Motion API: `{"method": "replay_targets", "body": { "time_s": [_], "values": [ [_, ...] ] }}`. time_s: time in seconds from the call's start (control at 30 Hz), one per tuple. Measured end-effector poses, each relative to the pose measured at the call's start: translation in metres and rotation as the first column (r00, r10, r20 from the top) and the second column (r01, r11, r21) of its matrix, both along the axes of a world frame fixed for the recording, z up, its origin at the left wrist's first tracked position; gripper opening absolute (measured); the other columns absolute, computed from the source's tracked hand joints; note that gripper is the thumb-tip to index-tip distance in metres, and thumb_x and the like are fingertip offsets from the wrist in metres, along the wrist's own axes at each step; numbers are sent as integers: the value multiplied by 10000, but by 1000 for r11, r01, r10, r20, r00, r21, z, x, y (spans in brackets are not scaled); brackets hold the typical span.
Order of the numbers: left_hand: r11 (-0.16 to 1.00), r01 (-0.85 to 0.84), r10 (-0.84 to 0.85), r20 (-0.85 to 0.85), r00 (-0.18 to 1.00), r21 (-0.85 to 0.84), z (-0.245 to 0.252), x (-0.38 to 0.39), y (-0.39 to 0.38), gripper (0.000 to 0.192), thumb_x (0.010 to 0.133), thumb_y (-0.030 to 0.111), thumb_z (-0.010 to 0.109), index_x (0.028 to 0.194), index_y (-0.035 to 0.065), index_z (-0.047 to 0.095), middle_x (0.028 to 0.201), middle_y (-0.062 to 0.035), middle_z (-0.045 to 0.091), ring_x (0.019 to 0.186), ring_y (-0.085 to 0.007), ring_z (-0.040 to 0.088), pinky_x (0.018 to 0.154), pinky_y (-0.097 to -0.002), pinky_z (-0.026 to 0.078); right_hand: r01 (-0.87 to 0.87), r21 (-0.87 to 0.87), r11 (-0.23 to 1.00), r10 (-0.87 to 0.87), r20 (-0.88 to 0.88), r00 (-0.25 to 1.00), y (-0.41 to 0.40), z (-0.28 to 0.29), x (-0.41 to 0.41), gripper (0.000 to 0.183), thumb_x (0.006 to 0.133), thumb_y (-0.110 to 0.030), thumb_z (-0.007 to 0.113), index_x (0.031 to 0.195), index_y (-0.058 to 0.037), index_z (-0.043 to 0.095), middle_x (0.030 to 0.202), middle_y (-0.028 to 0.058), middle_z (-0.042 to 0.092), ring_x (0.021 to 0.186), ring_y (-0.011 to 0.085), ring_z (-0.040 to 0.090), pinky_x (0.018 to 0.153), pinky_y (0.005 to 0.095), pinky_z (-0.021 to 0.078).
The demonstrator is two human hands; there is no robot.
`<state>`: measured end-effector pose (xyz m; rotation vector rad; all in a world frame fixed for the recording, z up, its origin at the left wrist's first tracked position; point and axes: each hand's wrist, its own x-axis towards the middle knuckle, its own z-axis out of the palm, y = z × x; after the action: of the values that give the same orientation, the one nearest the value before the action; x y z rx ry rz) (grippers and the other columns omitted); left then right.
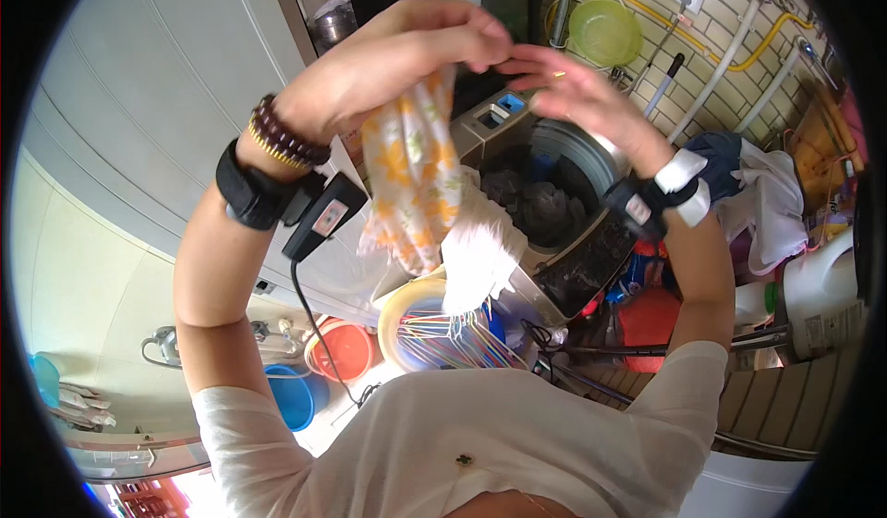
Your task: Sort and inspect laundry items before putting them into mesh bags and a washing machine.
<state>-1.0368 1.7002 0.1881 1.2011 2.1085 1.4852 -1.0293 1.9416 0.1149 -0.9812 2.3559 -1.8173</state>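
Raised in front of me, my left hand [443, 36] is closed on a white cloth with orange flowers [416, 171], which hangs down below it. My right hand [589, 99] has its thumb and fingers apart, and its blurred fingertips reach the left fingertips. I see nothing held in it. Beneath the hands stands a top-loading washing machine [561, 265] with its drum uncovered. Dark laundry [544, 202] lies inside the drum. A white cloth [481, 248] drapes over the machine's near edge, beside the floral one. The top of the floral cloth is hidden by my left hand.
A pale tub [391, 313] with several coloured hangers [450, 338] stands below the cloths. Red [343, 351] and blue [294, 397] buckets are on the floor at left. A green basin [606, 33] hangs by pipes; bags and white jugs [824, 289] crowd the right.
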Motion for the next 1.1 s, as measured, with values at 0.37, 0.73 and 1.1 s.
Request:
{"method": "replay_targets", "body": {
  "time_s": [0.37, 0.73, 1.1],
  "values": [
    [965, -179, 132, -234, 963, -191, -11, -39, 34, 316, 812, 256, 544, 931, -28, 613, 778, -68, 637, 701, -163, 607, 642, -300, 484, 417, -308, 855, -426, 40, 904, 10, 47, 47, 242, 882, -192, 505, 980, 13, 587, 837, 58, 631, 700, 109, 599, 668, 225, 495],
    [957, 285, -288, -341, 895, -61, -47, -18, 161, 328, 868, 204, 523, 1105, -22, 508, 892, -56, 565, 741, -100, 493, 669, -233, 424, 684, -315, 658, -712, 35, 702, 56, 38, 84, 224, 800, -101, 536, 994, 7, 567, 792, 38, 609, 611, 83, 558, 534, 220, 457],
    [983, 37, -32, -33, 999, 180, 13, -71, 277, 361, 887, 329, 475, 927, -12, 588, 760, -51, 607, 607, -124, 553, 567, -262, 453, 619, -670, -409, -733, -163, -660, 197, -48, 209, 266, 823, -84, 525, 1062, 27, 554, 976, 139, 604, 895, 208, 576, 785, 304, 451]
  ]
}}
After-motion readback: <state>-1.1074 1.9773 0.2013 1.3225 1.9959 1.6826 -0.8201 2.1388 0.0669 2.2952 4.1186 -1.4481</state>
